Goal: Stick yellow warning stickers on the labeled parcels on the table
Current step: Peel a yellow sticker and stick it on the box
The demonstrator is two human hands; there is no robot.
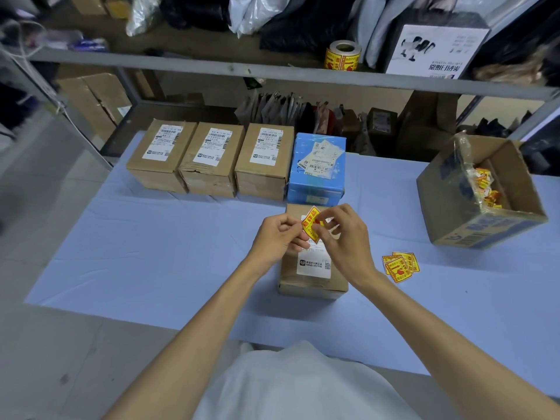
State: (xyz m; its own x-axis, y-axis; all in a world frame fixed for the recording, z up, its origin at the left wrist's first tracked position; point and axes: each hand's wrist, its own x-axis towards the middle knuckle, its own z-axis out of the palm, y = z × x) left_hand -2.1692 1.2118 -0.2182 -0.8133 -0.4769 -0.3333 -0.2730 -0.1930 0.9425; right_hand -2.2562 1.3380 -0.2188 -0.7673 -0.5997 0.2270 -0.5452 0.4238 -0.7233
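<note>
A yellow warning sticker [311, 224] with red print hangs above a brown labeled parcel [313, 275] in the middle of the table. My left hand [277, 237] pinches its left edge and my right hand [344, 234] pinches its right side. A small pile of loose yellow stickers [400, 266] lies to the right of that parcel. Three brown labeled parcels [162, 157] [212, 162] [263, 163] and a blue labeled parcel [316, 171] stand in a row at the back.
The table carries a pale blue cloth [151, 253]. An open cardboard box [481, 195] with yellow scraps inside stands at the right. A sticker roll [343, 56] sits on the metal shelf [212, 68] above, among bags and a white box.
</note>
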